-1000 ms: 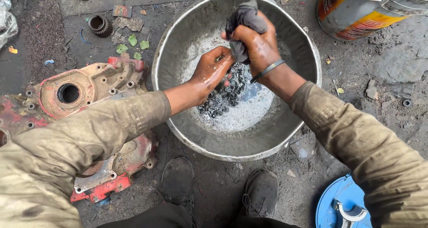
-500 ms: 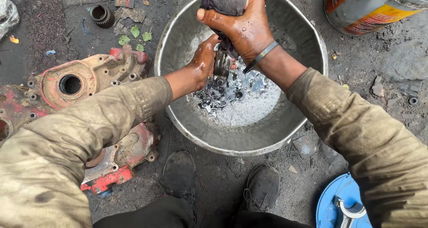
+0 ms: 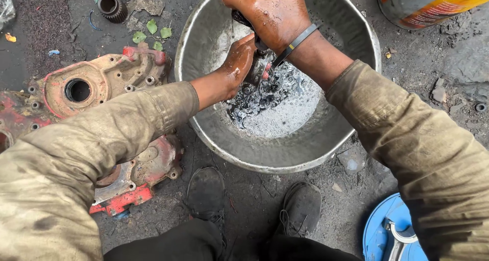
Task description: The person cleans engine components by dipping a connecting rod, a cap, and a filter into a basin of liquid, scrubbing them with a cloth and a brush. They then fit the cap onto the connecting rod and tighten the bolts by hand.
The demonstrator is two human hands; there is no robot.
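Note:
A wide metal basin (image 3: pixel 214 133) stands on the dirty ground, with dark, foamy liquid (image 3: pixel 285 113) pooled in its bottom. My left hand (image 3: pixel 238 62) reaches into the basin and grips a small wet metal part (image 3: pixel 257 70) just above the liquid. My right hand (image 3: pixel 272 14), wet and with a dark band at the wrist, is closed on a dark rag (image 3: pixel 243 20) pressed onto the top of that part. Most of the rag is hidden under my fingers. Both sleeves are olive and grimy.
A red-painted engine cover (image 3: pixel 97 85) lies left of the basin, with another red casting (image 3: pixel 135 182) below it. A gear (image 3: pixel 111 6) sits far left at the top, a painted can (image 3: pixel 433 3) at the top right, a blue lid (image 3: pixel 392 235) at the bottom right. My shoes (image 3: pixel 300 207) are below the basin.
Both hands have lifted up out of the liquid toward the basin's far rim. The right hand with the rag has moved above the left, onto the metal part.

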